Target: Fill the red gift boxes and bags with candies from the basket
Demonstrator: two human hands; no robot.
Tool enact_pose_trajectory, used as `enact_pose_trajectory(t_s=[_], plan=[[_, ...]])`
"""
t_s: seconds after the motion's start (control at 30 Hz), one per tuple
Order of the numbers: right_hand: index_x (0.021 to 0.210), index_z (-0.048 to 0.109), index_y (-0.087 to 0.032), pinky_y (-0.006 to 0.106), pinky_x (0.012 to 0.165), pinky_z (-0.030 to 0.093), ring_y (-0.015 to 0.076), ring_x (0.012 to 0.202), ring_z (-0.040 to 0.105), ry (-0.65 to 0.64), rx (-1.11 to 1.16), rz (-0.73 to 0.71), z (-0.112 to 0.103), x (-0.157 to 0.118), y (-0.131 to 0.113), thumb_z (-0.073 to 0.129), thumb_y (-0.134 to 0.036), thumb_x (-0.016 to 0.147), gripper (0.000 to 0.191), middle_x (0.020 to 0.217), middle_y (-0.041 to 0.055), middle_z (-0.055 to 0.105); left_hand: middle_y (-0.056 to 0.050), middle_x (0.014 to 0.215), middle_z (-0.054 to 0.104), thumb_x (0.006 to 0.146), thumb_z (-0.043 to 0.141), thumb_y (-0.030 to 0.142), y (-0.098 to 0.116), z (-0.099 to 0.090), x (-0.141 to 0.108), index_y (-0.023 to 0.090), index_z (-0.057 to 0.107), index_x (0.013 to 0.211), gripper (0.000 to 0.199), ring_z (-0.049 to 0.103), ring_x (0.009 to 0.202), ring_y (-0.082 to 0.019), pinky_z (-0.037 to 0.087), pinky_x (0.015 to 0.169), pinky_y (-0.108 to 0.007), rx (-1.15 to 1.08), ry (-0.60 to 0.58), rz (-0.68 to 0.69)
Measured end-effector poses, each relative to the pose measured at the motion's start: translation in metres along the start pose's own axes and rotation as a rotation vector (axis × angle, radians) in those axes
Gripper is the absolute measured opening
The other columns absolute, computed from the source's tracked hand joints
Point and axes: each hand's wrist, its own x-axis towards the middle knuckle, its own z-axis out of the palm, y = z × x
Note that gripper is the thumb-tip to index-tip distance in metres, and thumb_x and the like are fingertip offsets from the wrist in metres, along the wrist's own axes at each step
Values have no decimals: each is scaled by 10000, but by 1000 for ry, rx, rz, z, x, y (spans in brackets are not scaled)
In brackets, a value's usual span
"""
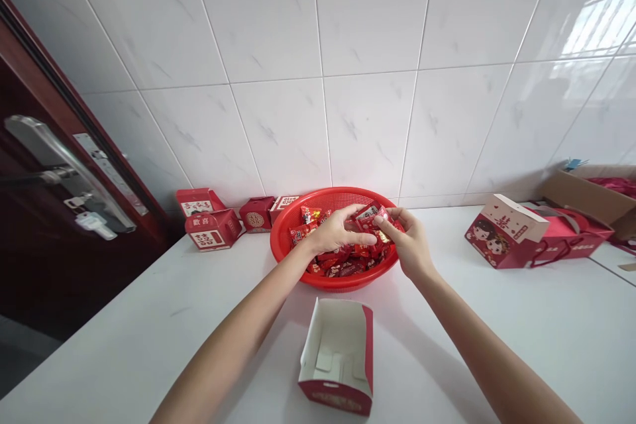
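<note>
Over a red plastic basket (pixel 285 258) piled with wrapped candies (pixel 342 265), both my hands come together. My right hand (pixel 410 242) is closed with its thumb pressed on a red candy packet (pixel 368 214). Beside that packet is my left hand (pixel 335 232), thumb and fingers apart around its left edge; its fingertips are partly hidden. More red wrappers show close to the right fingers, too crowded to separate. Nearer to me stands an open red gift box (pixel 336 397) with a white inside, where no candy shows.
Several small red boxes (pixel 214 230) stand by the wall at the left. To the right lie a larger red gift box (pixel 511 232) with a handle cord and a brown carton (pixel 586 195). A dark red door (pixel 44 238) with a metal handle borders the white table (pixel 149 324).
</note>
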Motion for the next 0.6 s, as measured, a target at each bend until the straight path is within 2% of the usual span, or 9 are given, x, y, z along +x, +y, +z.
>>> enact_pose_trajectory(t_s=[0.17,0.27,0.4,0.6], plan=[[910,687,-222,345,777,539,213,842,678,70,-55,-32,4,0,1,819,-565,713,417,941,42,738,-79,1095,740,611,941,233,-1,2,0,186,634,1282,739,732,867,-217,570,787,-341,-65,-18,-58],[926,697,-219,343,758,534,213,829,675,78,-37,-19,5,2,2,809,-581,713,435,926,43,733,-98,1098,749,580,951,212,-5,1,2,166,648,1280,764,733,930,-249,572,802,-345,-59,21,-48],[939,715,-228,340,749,519,219,839,662,65,-51,-25,6,2,3,758,-609,756,424,878,37,718,-91,1072,769,590,951,220,-7,-1,3,158,689,1240,704,732,974,-262,580,850,-362,-42,49,-23],[851,685,-226,310,641,491,188,713,611,57,-91,-23,7,0,-3,762,-674,729,471,767,17,678,-84,1049,774,566,969,231,-9,0,5,154,679,1278,772,730,986,-278,583,894,-410,-33,63,-30]])
